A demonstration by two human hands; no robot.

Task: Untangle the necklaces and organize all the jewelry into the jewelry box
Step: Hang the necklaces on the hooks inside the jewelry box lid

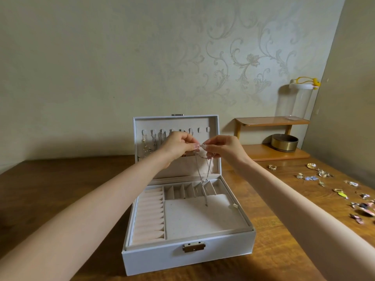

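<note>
1. The left hand (pixel 178 145) and the right hand (pixel 221 148) are raised side by side in front of the open lid (pixel 174 122). Their fingertips almost meet, and each hand pinches the top of a thin silver necklace (pixel 199 171) between thumb and forefinger.
2. The necklace is a fine, pale chain. It drops from the pinch in a narrow loop that closes at a small bright fitting, and a single strand hangs on below that, ending above the flat tray section (pixel 203 218). Whether its tip touches the lining cannot be told.
3. The jewelry box (pixel 188 258) below is white outside with a brass clasp (pixel 194 247) on its front wall and cream lining inside. It has ring rolls (pixel 150 216) down the left and a row of small compartments (pixel 178 191) along the back.
4. Inside the lid, several hung chains (pixel 154 142) dangle from the leftmost hooks into a pocket below.
5. The box stands on a dark wooden table (pixel 60 179). Loose jewelry (pixel 324 175) lies scattered on the table to the right, well apart from the box.
6. At the back right, a wooden shelf (pixel 272 120) holds a clear jar (pixel 294 102), with a brass bowl (pixel 284 141) on the level under it.
</note>
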